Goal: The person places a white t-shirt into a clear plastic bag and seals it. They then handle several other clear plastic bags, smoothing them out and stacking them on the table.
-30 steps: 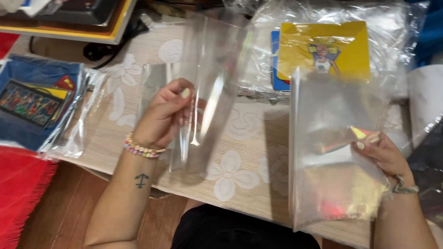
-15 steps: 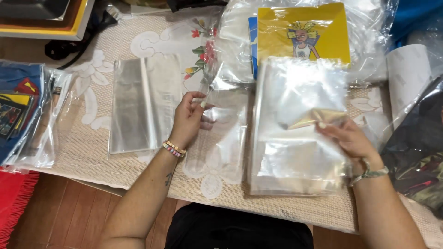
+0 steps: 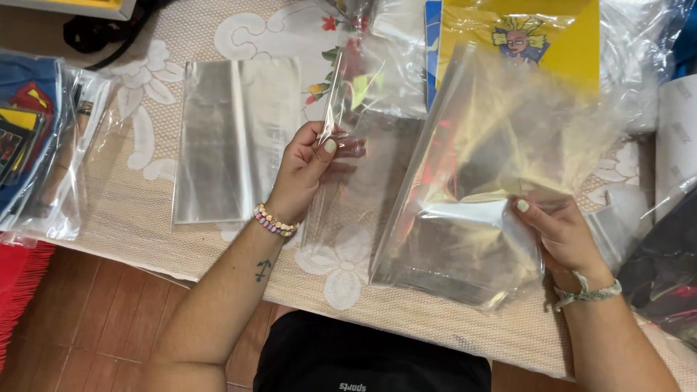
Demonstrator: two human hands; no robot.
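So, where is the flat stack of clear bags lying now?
In the head view the flat stack of clear bags lies on the lace tablecloth, left of the left hand.

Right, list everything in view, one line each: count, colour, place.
single clear bag: one, transparent, pinched in left hand, centre
stack of clear bags: one stack, transparent, under right hand
flat clear bags: one pile, transparent, on cloth left of centre
yellow printed item: one, yellow, bagged, top right
blue printed items: a few, blue, bagged, far left
tablecloth: one, beige with white flowers
left hand: beaded bracelet on wrist
right hand: pale green bracelet on wrist
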